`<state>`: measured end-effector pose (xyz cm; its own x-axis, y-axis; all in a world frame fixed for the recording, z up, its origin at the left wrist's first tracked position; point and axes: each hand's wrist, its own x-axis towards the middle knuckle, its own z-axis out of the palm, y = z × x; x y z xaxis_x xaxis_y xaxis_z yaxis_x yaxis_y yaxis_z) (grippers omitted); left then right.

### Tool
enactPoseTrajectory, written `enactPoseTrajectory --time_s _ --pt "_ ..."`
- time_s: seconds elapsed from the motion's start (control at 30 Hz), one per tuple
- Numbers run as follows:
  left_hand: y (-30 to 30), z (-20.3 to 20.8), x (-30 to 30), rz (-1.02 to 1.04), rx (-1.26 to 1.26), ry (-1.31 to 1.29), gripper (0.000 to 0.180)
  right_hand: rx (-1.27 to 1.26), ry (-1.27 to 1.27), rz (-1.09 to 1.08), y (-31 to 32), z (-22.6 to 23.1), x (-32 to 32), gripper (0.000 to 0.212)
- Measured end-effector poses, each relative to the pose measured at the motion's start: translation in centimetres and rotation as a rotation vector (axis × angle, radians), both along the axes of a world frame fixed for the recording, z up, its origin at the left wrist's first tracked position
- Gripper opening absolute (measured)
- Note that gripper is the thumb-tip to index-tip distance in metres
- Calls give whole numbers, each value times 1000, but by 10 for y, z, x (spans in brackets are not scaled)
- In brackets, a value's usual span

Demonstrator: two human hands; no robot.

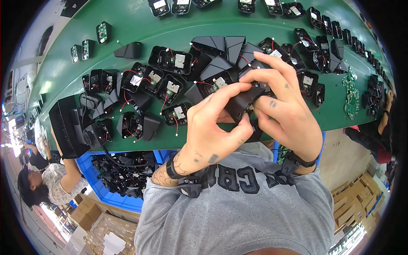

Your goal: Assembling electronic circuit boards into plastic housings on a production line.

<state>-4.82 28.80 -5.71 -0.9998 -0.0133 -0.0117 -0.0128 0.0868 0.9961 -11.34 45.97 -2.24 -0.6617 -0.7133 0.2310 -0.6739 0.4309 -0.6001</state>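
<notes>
Between both my hands, just above the table's near edge, is a black plastic housing (241, 103) with slanted sides. My left hand (210, 121) pinches it from the left, thumb at its lower end and fingertips along its top edge. My right hand (291, 112) closes on its right side with thumb and forefinger, the other fingers bent above. A small bit of green circuit board shows near the thumbs; the rest of the inside is hidden. Beyond my hands lie several similar open housings (172, 87) with boards and thin red wires, and closed black shells (214, 68).
The green table (140, 32) carries more housings along its far side. Loose green circuit boards (351, 95) are heaped at right. A black box (63, 127) stands at left, above a blue bin (90, 168) of black parts. People (49, 180) work on both sides; cardboard (357, 193) lies below.
</notes>
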Motion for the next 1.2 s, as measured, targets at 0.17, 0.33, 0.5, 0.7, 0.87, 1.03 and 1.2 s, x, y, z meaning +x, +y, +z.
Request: enactPoseTrajectory --time_s 0.17,0.33,0.5,0.7,0.87,1.03,1.2 --pt "3 2 1 -30 -42 19 46 83 24 -1 -1 1 7 10" --pt "12 -6 1 90 -195 173 49 -44 53 -158 4 -13 5 12" --pt "-5 4 -5 -33 281 -186 36 -338 186 -127 16 -15 -1 21" --pt "-30 8 -11 -300 496 -501 32 -223 348 200 22 -7 4 26" --pt "-29 1 -9 -337 550 -541 32 -183 448 214 23 -3 11 27" --pt "-26 4 -8 -320 516 -518 32 -182 514 173 21 -10 14 20" --pt "-10 11 2 -32 350 -129 37 -188 343 -52 13 -9 24 19"
